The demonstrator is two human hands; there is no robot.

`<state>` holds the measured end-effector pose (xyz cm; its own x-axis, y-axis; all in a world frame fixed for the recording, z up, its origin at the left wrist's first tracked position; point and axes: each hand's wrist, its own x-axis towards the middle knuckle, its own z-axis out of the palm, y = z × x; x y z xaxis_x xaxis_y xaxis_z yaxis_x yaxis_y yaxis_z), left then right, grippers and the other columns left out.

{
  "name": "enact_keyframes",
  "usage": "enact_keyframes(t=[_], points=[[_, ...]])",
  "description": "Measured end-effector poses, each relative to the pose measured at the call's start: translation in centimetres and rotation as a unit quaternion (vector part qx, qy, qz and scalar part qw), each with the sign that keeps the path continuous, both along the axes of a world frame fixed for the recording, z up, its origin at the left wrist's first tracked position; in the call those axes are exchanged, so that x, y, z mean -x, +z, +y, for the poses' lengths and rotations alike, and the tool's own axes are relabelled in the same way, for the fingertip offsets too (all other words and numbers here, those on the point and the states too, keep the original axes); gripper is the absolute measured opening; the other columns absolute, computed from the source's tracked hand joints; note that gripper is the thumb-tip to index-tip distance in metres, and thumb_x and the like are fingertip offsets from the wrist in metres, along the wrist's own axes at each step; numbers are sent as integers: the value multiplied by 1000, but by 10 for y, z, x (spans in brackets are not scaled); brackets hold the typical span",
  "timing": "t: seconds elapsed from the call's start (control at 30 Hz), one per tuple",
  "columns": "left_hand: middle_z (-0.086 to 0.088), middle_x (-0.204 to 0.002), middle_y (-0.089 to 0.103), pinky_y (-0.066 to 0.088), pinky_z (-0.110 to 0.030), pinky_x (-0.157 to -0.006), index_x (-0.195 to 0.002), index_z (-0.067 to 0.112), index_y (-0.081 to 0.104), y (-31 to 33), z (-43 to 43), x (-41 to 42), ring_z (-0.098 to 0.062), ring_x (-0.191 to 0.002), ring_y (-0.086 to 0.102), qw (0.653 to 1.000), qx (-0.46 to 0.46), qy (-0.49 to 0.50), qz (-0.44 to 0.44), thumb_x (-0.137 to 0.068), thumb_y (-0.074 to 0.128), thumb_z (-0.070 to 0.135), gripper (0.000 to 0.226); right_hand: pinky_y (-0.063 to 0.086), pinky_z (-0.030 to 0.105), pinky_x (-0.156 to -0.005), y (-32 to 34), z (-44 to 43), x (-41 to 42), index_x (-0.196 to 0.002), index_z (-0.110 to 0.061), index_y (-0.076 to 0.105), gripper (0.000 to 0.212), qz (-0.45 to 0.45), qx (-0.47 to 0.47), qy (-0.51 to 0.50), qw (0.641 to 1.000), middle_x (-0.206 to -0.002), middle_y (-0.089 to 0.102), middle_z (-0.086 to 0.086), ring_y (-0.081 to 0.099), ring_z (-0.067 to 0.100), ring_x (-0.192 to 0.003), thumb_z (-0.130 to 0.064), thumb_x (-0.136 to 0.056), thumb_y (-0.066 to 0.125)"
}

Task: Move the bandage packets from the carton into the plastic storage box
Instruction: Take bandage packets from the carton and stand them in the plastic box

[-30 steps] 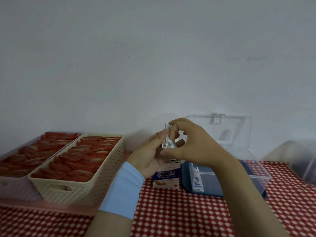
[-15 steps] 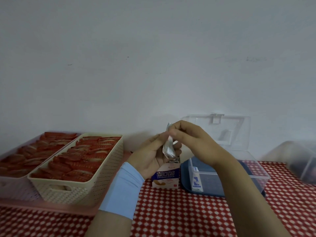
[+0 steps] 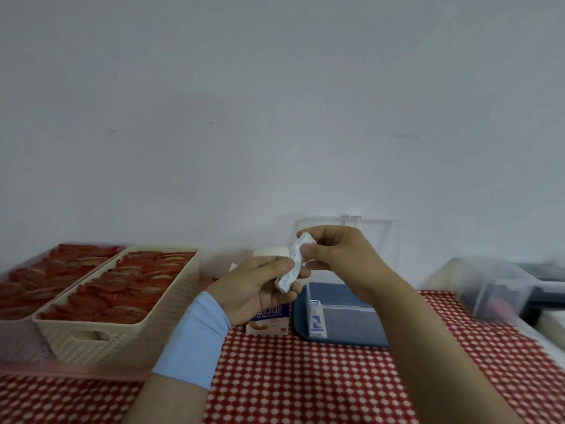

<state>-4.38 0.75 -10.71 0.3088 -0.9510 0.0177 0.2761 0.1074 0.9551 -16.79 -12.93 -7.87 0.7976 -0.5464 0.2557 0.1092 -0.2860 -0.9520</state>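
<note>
The light here is dim and flat, laying a cool grey-blue cast over the wall [image 3: 275, 102]. It seems to fall softly from overhead, though I can't place the source. Shadows are faint, just a soft dark patch on the wall behind the cream basket [image 3: 122, 325]. The raised clear lid [image 3: 379, 237] of the plastic storage box [image 3: 345, 322] nearly melts into the wall. Motion blur smears the right edge, so the clear bin [image 3: 489, 289] is only a haze, and the pink tray rim [image 3: 61, 370] nearest me streaks too. The checked tablecloth [image 3: 305, 377] bows toward the corners. The middle reads fairly sharp.
</note>
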Motion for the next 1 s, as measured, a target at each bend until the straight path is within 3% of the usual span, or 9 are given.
enact_keyframes(t=[0.2, 0.4, 0.47, 0.5, 0.6, 0.73, 0.8, 0.87, 1.0], points=[[-11, -93, 74, 56, -21, -57, -111, -2, 65, 2, 7, 28, -13, -67, 67, 998, 17, 28, 53, -96, 52, 14, 25, 48, 50, -106, -2, -1, 20, -108, -6, 73, 20, 57, -72, 74, 993, -102, 76, 12, 70, 28, -100, -19, -95, 65], [-16, -101, 72, 61, -29, -69, -109, -2, 67, 8, 8, 47, -20, -79, 71, 995, 29, 33, 85, -86, 62, 22, 33, 50, 45, -100, 1, 0, 33, -104, -1, 70, 18, 50, -148, 103, 982, -92, 73, 11, 68, 22, -86, -16, -96, 63], [-16, -109, 72, 60, -37, -82, -112, 2, 67, 5, 8, 49, -25, -95, 71, 997, 6, 78, 15, -94, 61, 26, 30, 54, 41, -93, 4, -3, 34, -107, 2, 68, 21, 42, -135, 73, 987, -96, 75, 13, 71, 21, -85, -14, -96, 63], [-11, -107, 73, 58, -36, -84, -109, 8, 68, 3, 7, 46, -24, -98, 70, 983, -34, 141, -111, -96, 60, 30, 27, 57, 39, -89, 4, -5, 35, -106, 3, 68, 20, 35, -127, 45, 990, -95, 76, 12, 72, 20, -83, -14, -96, 64], [12, -98, 67, 46, -23, -76, -94, 26, 66, -4, 7, 28, -9, -97, 59, 796, -99, 355, -480, -93, 63, 36, 10, 62, 35, -78, 4, -9, 35, -99, 3, 68, 14, 14, -95, -46, 994, -82, 75, 8, 72, 15, -69, -11, -94, 67], [12, -127, 56, 37, -32, -101, -125, 34, 56, -18, -5, -3, -16, -122, 43, 628, -178, 274, -706, -90, 63, 35, 36, 61, 38, -75, -4, -13, 30, -102, 10, 66, 20, 26, -62, -98, 993, -78, 76, 7, 72, 15, -64, -8, -94, 66], [7, -134, 51, 35, -33, -105, -133, 33, 49, -29, -15, -9, -19, -128, 38, 586, -226, 210, -749, -86, 66, 33, 50, 61, 37, -73, -9, -14, 26, -101, 9, 67, 18, 38, -50, -104, 993, -79, 75, 8, 72, 16, -66, -7, -94, 65], [5, -134, 50, 38, -33, -103, -133, 33, 47, -39, -23, -13, -20, -126, 39, 581, -233, 184, -758, -85, 66, 32, 52, 61, 35, -72, -14, -16, 23, -97, 8, 68, 15, 45, -34, -116, 992, -77, 74, 8, 71, 16, -65, -6, -95, 64], [6, -131, 53, 38, -32, -99, -132, 33, 49, -45, -30, -18, -20, -121, 43, 534, -235, 221, -781, -89, 61, 35, 46, 59, 30, -68, -25, -24, 16, -90, 4, 70, 13, 57, 16, -144, 988, -75, 75, 7, 70, 12, -62, -6, -95, 63]])
